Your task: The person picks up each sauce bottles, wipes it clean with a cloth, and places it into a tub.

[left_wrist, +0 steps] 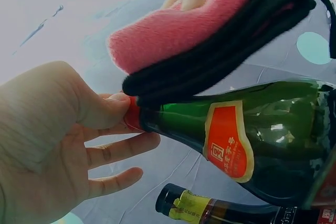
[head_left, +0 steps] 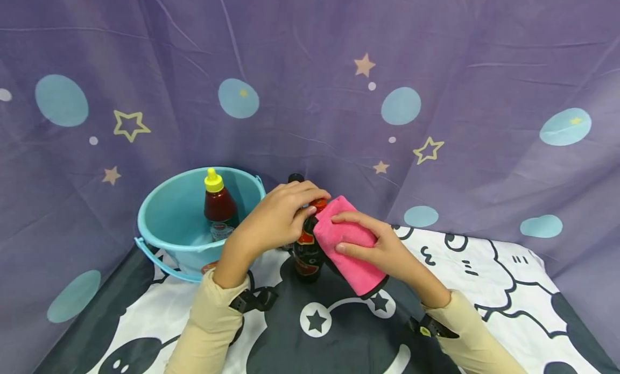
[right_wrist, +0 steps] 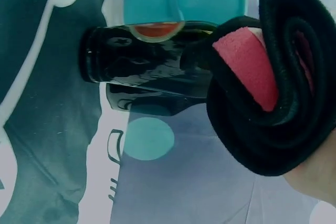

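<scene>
A dark green glass bottle (left_wrist: 283,129) with a red and gold label stands upright on the patterned cloth in the head view. My left hand (head_left: 276,218) pinches its red cap (left_wrist: 133,115) between thumb and index finger; the other fingers extend past it. In my right hand (head_left: 378,245) is a folded pink towel (head_left: 350,242) with black edging, gripped from its right side. The towel lies against the bottle's neck and hides part of it. Behind stands a second dark bottle (left_wrist: 189,206) with a black cap and yellow neck label, mostly covered by my left hand in the head view.
Left of the bottles is a light blue bucket (head_left: 162,220), its handle hanging down in front. Inside it stands a dark red sauce bottle (head_left: 220,204) with a yellow nozzle cap. A purple curtain (head_left: 310,94) hangs behind the black and white tablecloth (head_left: 465,272).
</scene>
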A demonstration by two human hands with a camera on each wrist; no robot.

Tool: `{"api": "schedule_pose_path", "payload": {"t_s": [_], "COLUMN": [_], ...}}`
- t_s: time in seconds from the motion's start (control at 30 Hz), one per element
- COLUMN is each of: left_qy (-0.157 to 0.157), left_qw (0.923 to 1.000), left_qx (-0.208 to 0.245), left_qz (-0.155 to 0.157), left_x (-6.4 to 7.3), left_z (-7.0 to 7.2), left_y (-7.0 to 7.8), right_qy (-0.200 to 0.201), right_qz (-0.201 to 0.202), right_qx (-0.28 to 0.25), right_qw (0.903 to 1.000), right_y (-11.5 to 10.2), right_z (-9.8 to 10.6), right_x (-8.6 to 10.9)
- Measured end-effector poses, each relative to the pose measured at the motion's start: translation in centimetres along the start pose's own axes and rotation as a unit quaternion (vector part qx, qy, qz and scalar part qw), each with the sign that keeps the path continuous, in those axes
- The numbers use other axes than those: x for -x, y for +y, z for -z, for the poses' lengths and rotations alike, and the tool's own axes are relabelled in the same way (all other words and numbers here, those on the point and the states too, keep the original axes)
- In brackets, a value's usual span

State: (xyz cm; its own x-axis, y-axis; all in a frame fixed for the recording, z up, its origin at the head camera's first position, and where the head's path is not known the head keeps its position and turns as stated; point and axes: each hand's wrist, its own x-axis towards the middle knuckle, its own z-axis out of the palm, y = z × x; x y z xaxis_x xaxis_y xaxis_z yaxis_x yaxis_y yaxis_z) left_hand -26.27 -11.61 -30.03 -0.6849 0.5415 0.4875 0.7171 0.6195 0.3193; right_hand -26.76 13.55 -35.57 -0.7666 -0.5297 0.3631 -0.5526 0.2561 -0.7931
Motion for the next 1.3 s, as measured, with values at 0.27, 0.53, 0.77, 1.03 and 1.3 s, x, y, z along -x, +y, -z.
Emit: {"api": "schedule_pose_path", "payload": {"t_s": [0.27,0.53,0.77,1.03,1.3], "left_qy": [-0.003,-0.003,0.008,0.002,0.002], "left_qw": [0.9999,0.9994,0.9994,0.9994,0.9991], "left_qx": [-0.010,-0.030,-0.031,-0.027,-0.036], "left_qz": [0.007,0.015,0.014,0.019,0.022], "left_x": [-0.2,-0.3,-0.4,-0.3,-0.4], "left_z": [-0.1,-0.3,-0.4,-0.8,-0.5], "left_y": [0.1,0.2,0.3,0.6,0.6], "right_qy": [-0.007,-0.003,-0.009,-0.023,-0.040], "right_qz": [0.000,0.006,0.001,-0.014,-0.012], "right_qx": [0.011,0.021,0.029,0.021,0.024], "right_qw": [0.9999,0.9997,0.9995,0.9994,0.9988], "right_y": [0.3,0.6,0.7,1.1,1.2], "right_z": [-0.8,-1.4,-1.4,-1.5,-1.4], "right_x": [0.5,0.6,0.8,1.5,1.4]}}
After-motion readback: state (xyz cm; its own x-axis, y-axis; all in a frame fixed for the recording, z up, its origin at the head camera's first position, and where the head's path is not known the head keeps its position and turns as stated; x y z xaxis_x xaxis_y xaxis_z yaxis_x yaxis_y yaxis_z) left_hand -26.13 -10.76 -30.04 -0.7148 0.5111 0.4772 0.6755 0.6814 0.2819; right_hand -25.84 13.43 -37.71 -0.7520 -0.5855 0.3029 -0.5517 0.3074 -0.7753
